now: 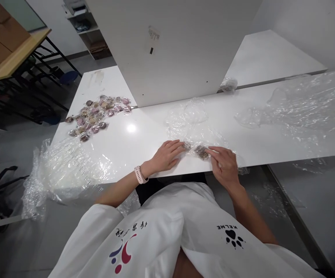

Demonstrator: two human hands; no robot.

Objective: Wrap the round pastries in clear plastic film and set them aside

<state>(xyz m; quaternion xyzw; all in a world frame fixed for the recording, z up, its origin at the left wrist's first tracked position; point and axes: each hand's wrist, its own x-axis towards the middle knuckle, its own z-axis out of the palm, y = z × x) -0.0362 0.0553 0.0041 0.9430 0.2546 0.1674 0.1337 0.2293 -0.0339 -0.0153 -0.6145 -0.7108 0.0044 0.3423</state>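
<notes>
A dark brown, lumpy piece in clear wrap lies near the table's front edge. My right hand has its index finger reaching onto this piece, with the thumb apart from it. To its left is a smaller greyish-brown wrapped piece. My left hand, with a pale pink watch band at the wrist, stretches its fingers toward that piece; the fingertips touch its edge. Crumpled clear film spreads on the table just beyond both hands. What exactly is inside the wrapping cannot be made out.
Several wrapped pieces in brown, pink and yellowish colours lie in a pile at the left. A stack of clear plastic bags overhangs the front left edge. More clear plastic covers the right side. A tall white panel stands behind the table.
</notes>
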